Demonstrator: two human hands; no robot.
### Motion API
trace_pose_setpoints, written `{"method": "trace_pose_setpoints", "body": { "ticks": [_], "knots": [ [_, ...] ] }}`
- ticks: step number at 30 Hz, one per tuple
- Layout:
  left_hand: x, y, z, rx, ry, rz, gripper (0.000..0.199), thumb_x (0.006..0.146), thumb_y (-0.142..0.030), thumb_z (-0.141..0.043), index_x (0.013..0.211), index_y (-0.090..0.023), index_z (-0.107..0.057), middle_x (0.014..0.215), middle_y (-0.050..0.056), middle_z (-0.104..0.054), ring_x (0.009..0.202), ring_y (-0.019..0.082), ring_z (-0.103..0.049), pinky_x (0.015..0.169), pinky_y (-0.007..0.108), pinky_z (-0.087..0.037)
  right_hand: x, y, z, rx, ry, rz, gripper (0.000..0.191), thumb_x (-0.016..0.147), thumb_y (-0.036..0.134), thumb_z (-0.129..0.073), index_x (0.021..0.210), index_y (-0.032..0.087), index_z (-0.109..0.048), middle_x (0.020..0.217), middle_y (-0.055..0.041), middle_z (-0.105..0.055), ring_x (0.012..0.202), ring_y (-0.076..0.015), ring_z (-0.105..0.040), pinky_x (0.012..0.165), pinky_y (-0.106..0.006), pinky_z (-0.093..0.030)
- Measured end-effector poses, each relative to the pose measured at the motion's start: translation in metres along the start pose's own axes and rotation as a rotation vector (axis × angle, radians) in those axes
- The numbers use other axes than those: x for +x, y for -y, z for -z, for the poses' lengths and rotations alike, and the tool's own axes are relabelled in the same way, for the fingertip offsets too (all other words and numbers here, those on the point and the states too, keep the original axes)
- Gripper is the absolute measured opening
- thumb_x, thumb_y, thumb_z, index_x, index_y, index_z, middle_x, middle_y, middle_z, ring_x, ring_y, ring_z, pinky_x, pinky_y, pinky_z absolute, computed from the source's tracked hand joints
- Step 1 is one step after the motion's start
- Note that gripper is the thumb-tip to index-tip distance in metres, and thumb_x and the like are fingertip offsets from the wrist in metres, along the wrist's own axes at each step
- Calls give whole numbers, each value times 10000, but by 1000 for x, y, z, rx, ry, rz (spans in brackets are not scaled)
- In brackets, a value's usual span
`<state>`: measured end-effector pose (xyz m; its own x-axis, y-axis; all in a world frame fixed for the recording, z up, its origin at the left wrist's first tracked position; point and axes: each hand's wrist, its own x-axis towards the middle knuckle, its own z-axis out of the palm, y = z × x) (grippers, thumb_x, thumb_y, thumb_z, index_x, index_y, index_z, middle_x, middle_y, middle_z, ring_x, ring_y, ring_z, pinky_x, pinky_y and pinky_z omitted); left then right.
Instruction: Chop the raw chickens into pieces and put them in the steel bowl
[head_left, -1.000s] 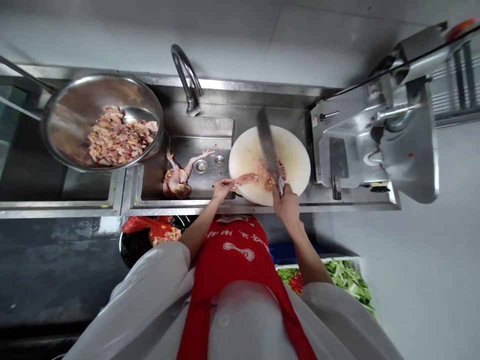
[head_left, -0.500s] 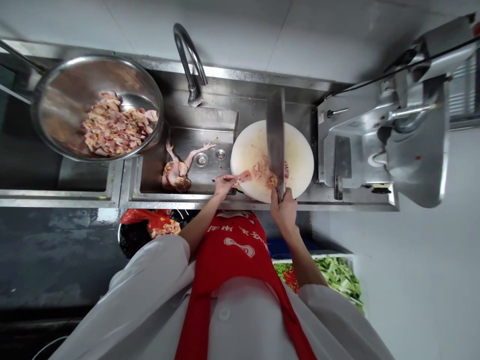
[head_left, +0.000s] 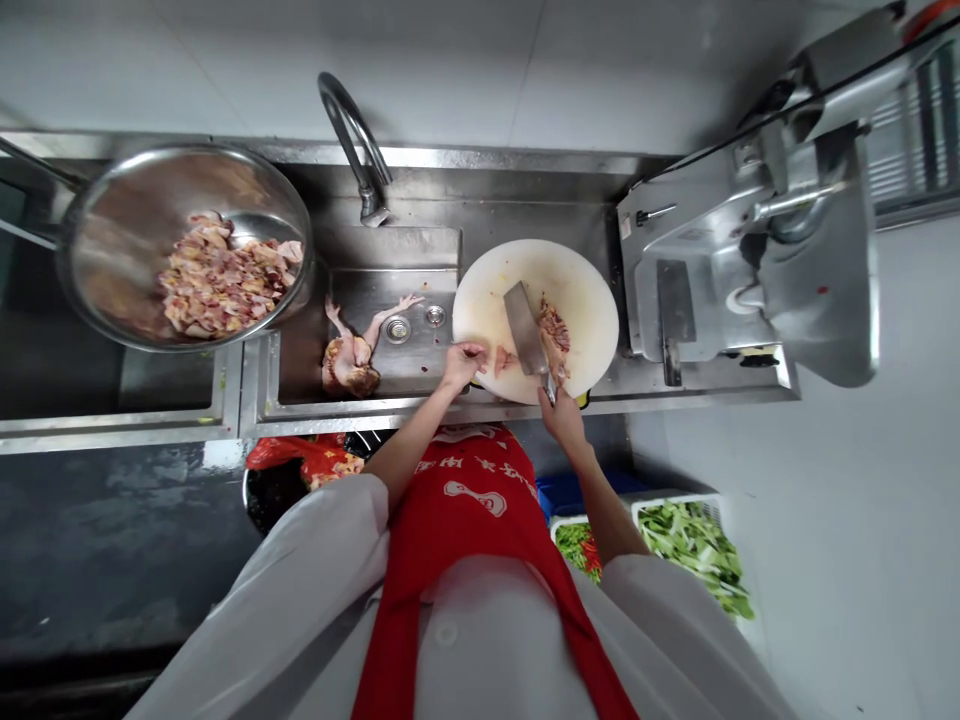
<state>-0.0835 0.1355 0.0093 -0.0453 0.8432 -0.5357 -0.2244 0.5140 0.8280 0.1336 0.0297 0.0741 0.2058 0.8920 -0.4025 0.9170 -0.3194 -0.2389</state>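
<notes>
My right hand [head_left: 564, 418] grips the handle of a cleaver [head_left: 526, 328]. The blade lies tilted low over a round white cutting board [head_left: 480, 285], against a strip of chopped chicken pieces [head_left: 555, 340] on its right. At the board's left edge is my left hand [head_left: 463, 366], its fingers curled together; what they hold, if anything, is too small to make out. A small piece of chicken [head_left: 502, 358] lies on the board between that hand and the blade. To the left, a whole plucked chicken [head_left: 349, 362] with its feet stretched out rests in the sink [head_left: 390, 385].
A large steel bowl [head_left: 112, 210] with chopped chicken stands at the left. A faucet [head_left: 352, 130] rises behind the sink. On the right are a second cleaver [head_left: 675, 310] and a slicing machine [head_left: 817, 260]. Below the counter are crates of cut vegetables [head_left: 694, 550] and a red bag [head_left: 289, 452].
The cleaver came down from upright and now lies tilted left, with the chopped pieces gathered on its right. A small chicken piece now lies apart from my left hand. The view shifted slightly.
</notes>
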Motion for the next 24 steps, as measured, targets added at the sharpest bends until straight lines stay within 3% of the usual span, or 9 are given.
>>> {"method": "trace_pose_setpoints", "body": {
  "ticks": [2,4,7,9,14,18,20,24],
  "knots": [
    [1,-2,-5,176,-10,-158,92,716,-162,-728,706,-132,-642,690,18,-628,566,112,-570,590,272,-516,0,5,-2,15,5,-11,484,1023,474,-392,1241,88,-587,1030,-203,-725,965,-285,-692,795,-302,-455],
    [-2,-1,-10,375,9,-402,44,768,-178,-691,764,-147,-660,791,44,-642,694,139,-602,708,300,-529,1,13,-3,12,15,-18,477,1021,479,-403,1222,87,-586,1023,-200,-725,945,-272,-693,780,-289,-443],
    [-9,8,-21,615,219,-681,58,828,-203,-656,865,-185,-696,924,75,-652,920,193,-604,892,346,-500,-5,16,-5,-5,28,-18,462,1025,489,-390,1175,98,-586,991,-191,-725,903,-255,-692,741,-275,-424],
    [-12,16,-27,724,310,-732,88,856,-208,-627,889,-204,-708,948,75,-652,978,207,-585,947,357,-476,-19,6,-6,-23,55,-24,443,1028,488,-385,1140,111,-587,961,-179,-724,874,-246,-691,714,-269,-407],
    [-9,27,-26,818,359,-830,192,942,-230,-532,954,-190,-719,1056,97,-651,1044,219,-561,980,381,-463,-59,-25,-14,-44,164,-116,374,1024,462,-413,1064,129,-579,854,-134,-716,782,-223,-685,662,-258,-367],
    [-10,21,-13,804,438,-957,210,961,-232,-517,1025,-179,-710,1106,102,-653,1083,218,-571,994,386,-469,-39,-17,-1,-9,122,-69,386,1017,466,-417,1036,128,-603,894,-155,-721,814,-235,-685,676,-267,-380],
    [-14,14,-1,757,311,-978,191,954,-254,-540,1025,-183,-702,1133,100,-642,1116,218,-573,1004,383,-467,-23,-7,16,34,36,-11,403,1006,482,-428,1034,126,-615,897,-162,-721,818,-247,-682,683,-278,-393],
    [-30,5,27,598,-205,-916,187,964,-286,-526,982,-173,-674,1075,107,-622,1058,212,-596,971,377,-482,-18,14,41,136,-247,10,467,1000,522,-390,1118,116,-587,859,-151,-710,785,-269,-675,670,-303,-415]
  ]
}}
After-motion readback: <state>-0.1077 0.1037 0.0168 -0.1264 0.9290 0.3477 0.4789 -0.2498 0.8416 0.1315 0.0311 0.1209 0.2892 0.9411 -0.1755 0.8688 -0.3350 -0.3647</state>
